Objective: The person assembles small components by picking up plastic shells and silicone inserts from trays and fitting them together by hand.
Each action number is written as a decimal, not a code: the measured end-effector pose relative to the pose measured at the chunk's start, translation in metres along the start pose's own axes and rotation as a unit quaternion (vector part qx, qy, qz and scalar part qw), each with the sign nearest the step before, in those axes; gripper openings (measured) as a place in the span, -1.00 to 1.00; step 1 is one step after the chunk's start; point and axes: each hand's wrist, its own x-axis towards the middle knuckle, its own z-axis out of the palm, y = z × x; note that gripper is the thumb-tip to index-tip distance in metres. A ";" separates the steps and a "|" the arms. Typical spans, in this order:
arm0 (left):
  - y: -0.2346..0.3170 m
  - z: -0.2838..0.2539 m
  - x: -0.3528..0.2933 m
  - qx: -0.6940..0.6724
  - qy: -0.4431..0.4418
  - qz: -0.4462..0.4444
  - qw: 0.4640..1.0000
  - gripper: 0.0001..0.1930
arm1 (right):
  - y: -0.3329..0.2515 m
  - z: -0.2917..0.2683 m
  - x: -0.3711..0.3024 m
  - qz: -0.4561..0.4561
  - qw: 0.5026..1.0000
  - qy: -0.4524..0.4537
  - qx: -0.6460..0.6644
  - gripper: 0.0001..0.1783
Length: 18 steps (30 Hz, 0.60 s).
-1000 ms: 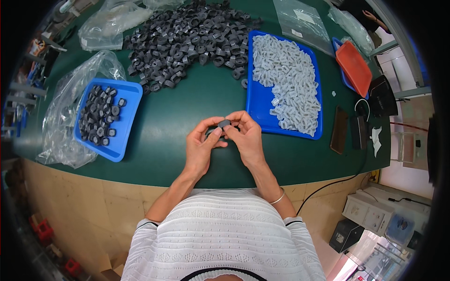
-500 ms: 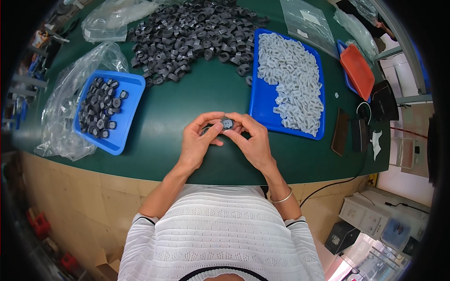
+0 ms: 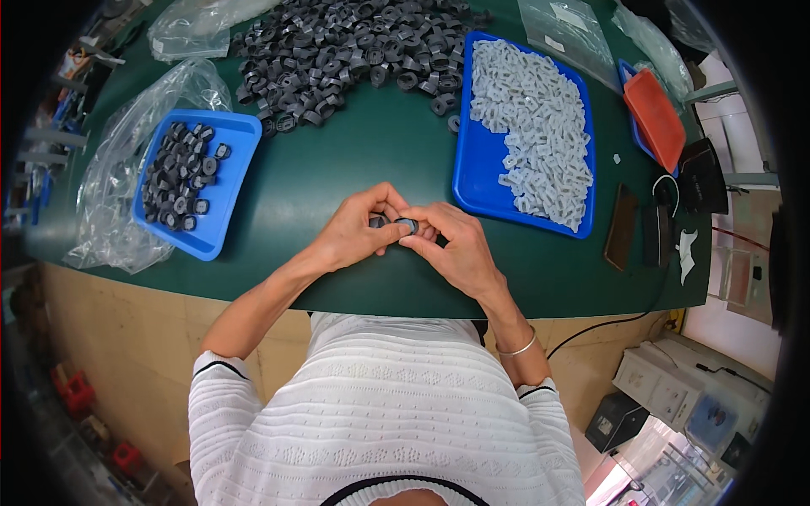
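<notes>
Over the front of the green table (image 3: 371,160), my left hand (image 3: 359,226) and my right hand (image 3: 456,249) meet with their fingertips together. Between the thumbs and fingers they pinch a small, round dark grey plastic part (image 3: 407,226), its lighter face turned up. A second dark part (image 3: 377,221) shows within the fingers of my left hand, mostly covered. To the right stands a blue tray (image 3: 481,181) holding many small whitish clear plastic pieces (image 3: 544,126). On the left, a smaller blue tray (image 3: 224,181) holds dark grey parts (image 3: 179,177).
A large heap of dark grey ring-shaped parts (image 3: 346,59) covers the far middle. Clear plastic bags (image 3: 110,202) lie at the left and far right. Along the right side are a red tray (image 3: 656,118), a phone (image 3: 621,226) and a black box (image 3: 658,236) with a cable.
My left forearm has swung outward to the left, and the left wrist is turned more sideways. The part between my fingertips has tilted, its holed face no longer showing clearly. The view has shifted slightly.
</notes>
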 end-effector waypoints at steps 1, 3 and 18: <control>0.003 0.001 -0.001 -0.019 -0.002 -0.017 1.000 -0.84 | 0.001 0.000 0.000 0.001 1.000 0.002 0.001 -0.63; 0.002 0.003 -0.004 -0.064 0.008 -0.048 0.997 -0.84 | 0.002 0.003 0.000 0.035 0.998 0.002 0.043 -0.65; -0.008 0.006 0.000 -0.132 0.017 -0.106 0.985 -0.85 | 0.003 0.004 -0.005 0.007 1.000 0.001 0.008 -0.66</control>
